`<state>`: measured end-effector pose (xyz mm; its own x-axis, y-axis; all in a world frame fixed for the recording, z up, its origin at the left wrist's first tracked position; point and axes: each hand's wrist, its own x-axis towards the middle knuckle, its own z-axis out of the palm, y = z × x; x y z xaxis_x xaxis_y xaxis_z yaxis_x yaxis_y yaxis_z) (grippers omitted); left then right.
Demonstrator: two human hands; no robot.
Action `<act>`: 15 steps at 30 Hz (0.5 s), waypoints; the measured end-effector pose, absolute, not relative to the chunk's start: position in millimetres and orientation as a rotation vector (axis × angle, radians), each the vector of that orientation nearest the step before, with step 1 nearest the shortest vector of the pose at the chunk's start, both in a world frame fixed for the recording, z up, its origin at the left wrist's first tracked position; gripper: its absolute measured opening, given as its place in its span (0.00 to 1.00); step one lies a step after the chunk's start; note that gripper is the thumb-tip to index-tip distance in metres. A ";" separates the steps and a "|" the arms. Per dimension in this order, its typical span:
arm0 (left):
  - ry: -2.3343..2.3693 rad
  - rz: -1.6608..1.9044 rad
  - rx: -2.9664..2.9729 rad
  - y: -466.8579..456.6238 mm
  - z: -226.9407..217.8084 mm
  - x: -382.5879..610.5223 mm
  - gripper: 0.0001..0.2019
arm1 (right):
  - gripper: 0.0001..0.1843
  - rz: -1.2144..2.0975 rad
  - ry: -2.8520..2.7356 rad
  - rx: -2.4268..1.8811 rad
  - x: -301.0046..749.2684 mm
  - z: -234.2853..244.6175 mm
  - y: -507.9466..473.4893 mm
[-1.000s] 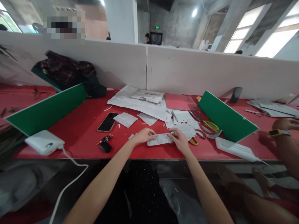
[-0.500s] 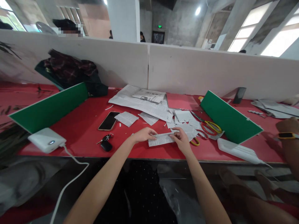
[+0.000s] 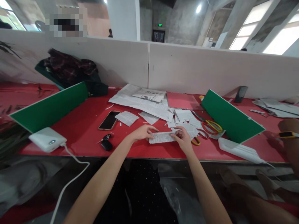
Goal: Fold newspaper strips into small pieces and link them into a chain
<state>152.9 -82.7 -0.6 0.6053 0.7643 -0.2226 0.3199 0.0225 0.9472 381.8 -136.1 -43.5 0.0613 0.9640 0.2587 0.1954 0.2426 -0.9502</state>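
Note:
A narrow piece of printed newspaper (image 3: pixel 161 137), seemingly folded, is held near the front edge of the red table (image 3: pixel 130 150). My left hand (image 3: pixel 143 133) has its thumb at the paper's left end, with the index finger raised a little above it. My right hand (image 3: pixel 182 137) pinches the right end between thumb and curled fingers. Just behind lie cut newspaper pieces (image 3: pixel 126 118), some partly under larger sheets (image 3: pixel 126 96). Beside my right hand are scissors with red and yellow handles (image 3: pixel 213 125).
To the left are a phone (image 3: pixel 109 120), keys with a black fob (image 3: pixel 106 144) and a white power bank (image 3: pixel 48 140) with a cable. Green boards (image 3: pixel 233 119) stand at both sides. A white partition (image 3: pixel 198 68) runs behind. At right is a co-worker's arm (image 3: pixel 289 146).
The paper's left end has lifted slightly, and my left index finger has straightened away from it. My right hand keeps its pinch. Objects on the table stay put.

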 end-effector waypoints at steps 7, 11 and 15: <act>0.976 0.444 1.514 -83.6 1.3 152.8 0.23 | 0.15 0.868 -1.396 -1.215 380.8 -40.8 -136.4; 0.965 0.438 1.500 -84.9 4.0 153.3 0.22 | 0.15 0.881 -1.389 -1.197 381.7 -41.9 -135.8; 0.979 0.424 1.495 -85.6 6.4 153.8 0.23 | 0.15 0.891 -1.386 -1.191 382.8 -45.5 -134.4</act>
